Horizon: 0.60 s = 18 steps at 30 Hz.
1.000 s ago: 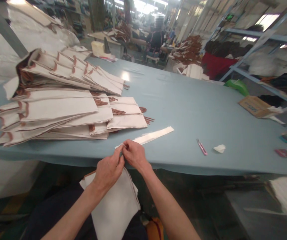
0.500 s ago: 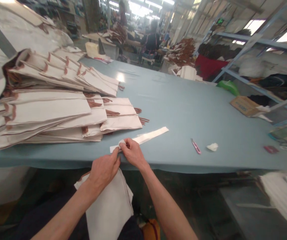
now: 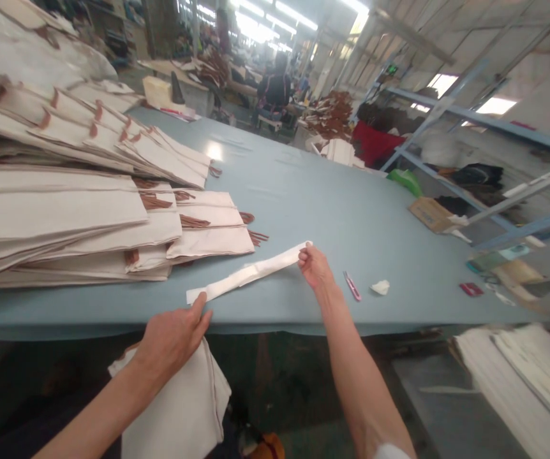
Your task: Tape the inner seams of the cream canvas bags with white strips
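A narrow white strip [image 3: 227,284] stretches over the pale blue desk [image 3: 313,197] near its front edge, its long axis running from between 8 and 9 o'clock to between 2 and 3 o'clock, the latter end pointing away from the person. At that far end the right hand [image 3: 314,268] has its grip clamped on the strip, thumb and fingertips pinched together. At the near end the left hand [image 3: 172,338] touches the strip with a forefinger; whether its grip closes on it, I cannot tell. A shorter overlapping layer shows about midway along. From the strip, stacked pale cloth pieces [image 3: 103,223] lie at 10 o'clock, a pink cutter [image 3: 352,287] at 3 o'clock, slanting from 11 to 5, with a white scrap [image 3: 380,287] just beyond it, and a pale cloth [image 3: 174,401] hangs at 7 o'clock, below the left hand
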{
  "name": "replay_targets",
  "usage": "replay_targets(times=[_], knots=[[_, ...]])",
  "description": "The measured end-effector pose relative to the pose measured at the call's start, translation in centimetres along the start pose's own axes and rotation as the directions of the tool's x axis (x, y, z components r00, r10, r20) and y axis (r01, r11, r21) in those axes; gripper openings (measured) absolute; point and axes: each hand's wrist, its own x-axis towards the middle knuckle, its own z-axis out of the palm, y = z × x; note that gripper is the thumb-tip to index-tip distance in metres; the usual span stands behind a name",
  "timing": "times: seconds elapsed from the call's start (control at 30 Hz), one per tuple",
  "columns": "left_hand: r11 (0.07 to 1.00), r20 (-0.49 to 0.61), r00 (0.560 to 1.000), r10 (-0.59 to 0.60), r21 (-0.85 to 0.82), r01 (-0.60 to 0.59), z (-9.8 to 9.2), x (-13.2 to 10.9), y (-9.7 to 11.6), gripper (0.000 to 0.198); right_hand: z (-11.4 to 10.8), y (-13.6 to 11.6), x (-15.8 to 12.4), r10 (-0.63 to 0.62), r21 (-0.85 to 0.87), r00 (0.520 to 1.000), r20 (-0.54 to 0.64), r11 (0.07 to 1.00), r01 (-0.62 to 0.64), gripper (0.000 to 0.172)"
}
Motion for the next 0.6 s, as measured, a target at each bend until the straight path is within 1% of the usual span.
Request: replay_targets(times=[0.1,0.17,0.33,0.47,0.53,0.6], knots=[[0.999,0.050,0.999,-0.004,0.039,0.002,0.0,0.1,0.0,0.056,-1.7,-2.6,2.3,-0.004,0.095,0.996,-0.089,0.995,0.013,0.042],[0.999,0.069,0.998,-0.001,0.052,-0.002,-0.1,0.1,0.1,0.057,-2.5,-4.1,3.3,-0.013,0.156,0.991,-0.135,0.987,0.034,0.042],[0.998,0.077,0.997,0.001,0.055,-0.005,-0.2,-0.1,0.1,0.058,-2.9,-7.7,4.6,-0.049,0.276,0.980,-0.195,0.956,0.103,0.042],[1.000,0.057,0.998,0.007,0.022,-0.008,0.0,-0.2,0.2,0.058,-2.4,-11.4,4.0,-0.092,0.286,0.973,-0.210,0.946,0.152,0.043],[1.000,0.038,0.999,0.010,-0.009,-0.010,0.2,-0.3,0.2,0.059,-1.9,-12.9,2.9,-0.116,0.264,0.973,-0.198,0.950,0.167,0.042],[0.999,0.011,1.000,0.011,-0.053,-0.011,0.5,-0.3,0.0,0.060,-1.0,-13.6,1.2,-0.140,0.232,0.978,-0.155,0.957,0.174,0.038]])
